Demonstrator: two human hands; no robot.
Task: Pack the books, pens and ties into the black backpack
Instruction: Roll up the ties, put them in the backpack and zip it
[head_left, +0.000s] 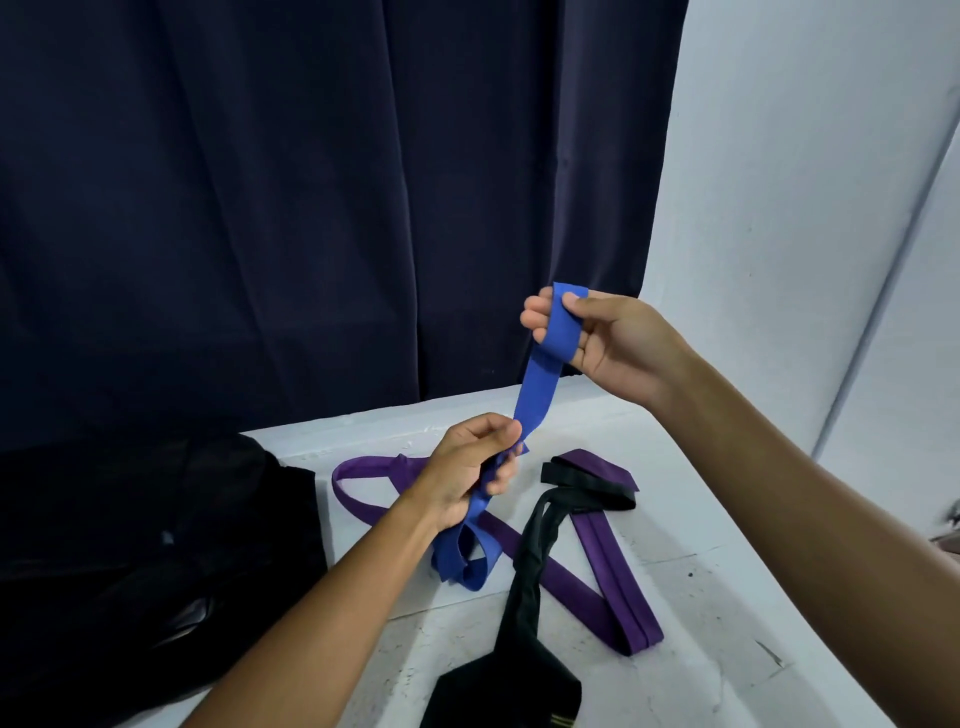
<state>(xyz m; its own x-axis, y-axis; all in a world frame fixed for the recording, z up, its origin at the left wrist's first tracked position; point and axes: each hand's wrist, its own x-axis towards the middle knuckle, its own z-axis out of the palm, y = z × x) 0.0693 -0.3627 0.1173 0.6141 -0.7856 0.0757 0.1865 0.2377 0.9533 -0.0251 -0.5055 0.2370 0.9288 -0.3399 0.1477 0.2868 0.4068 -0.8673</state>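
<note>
Here: blue tie (537, 387) stretched between hands above desk (691, 597) | right hand (608, 338) pinches its upper end, raised | left hand (475, 462) grips it lower, tail looping onto desk | purple tie (597, 566) and black tie (530, 566) lie below | black backpack (130, 545) at left

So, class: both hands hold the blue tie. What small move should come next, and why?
Probably wind another turn of the blue tie around the right hand. Its end already wraps those fingers, the left hand pinches it lower down, and the tail lies loose on the table.
</note>
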